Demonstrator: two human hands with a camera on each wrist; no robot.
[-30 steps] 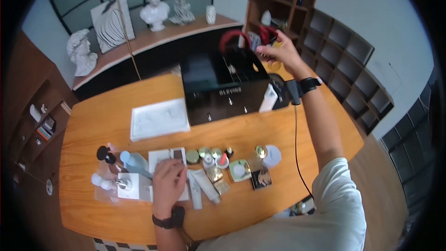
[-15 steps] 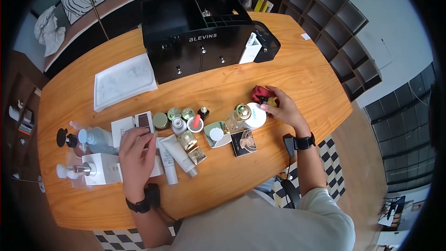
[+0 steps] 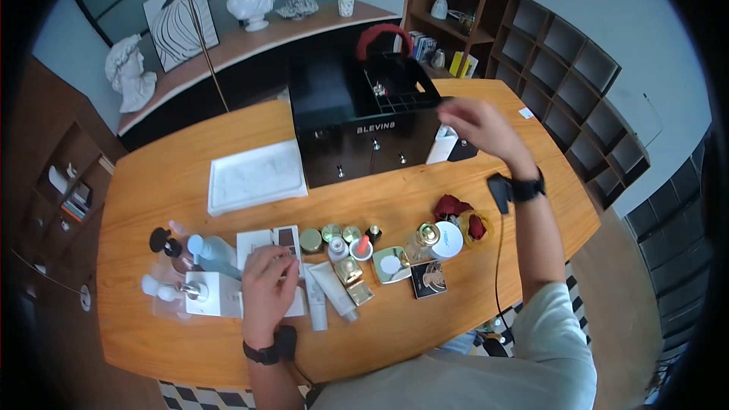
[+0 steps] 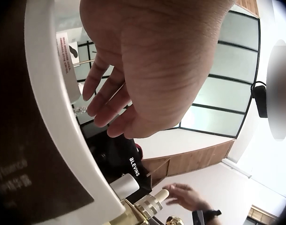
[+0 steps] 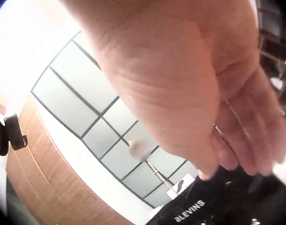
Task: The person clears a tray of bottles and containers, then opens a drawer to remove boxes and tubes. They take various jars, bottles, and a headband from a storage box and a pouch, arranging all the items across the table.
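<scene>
Right hand (image 3: 477, 123) over black organizer (image 3: 364, 118), fingers loose, apparently empty. Left hand (image 3: 267, 288) flat on palette (image 3: 275, 247). Next: pick another item.

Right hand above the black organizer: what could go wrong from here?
The right hand is blurred beside the black organizer; it could clip the red handle or the white box leaning at its side. Its cable hangs near the red scrunchies and may drag them.
</scene>
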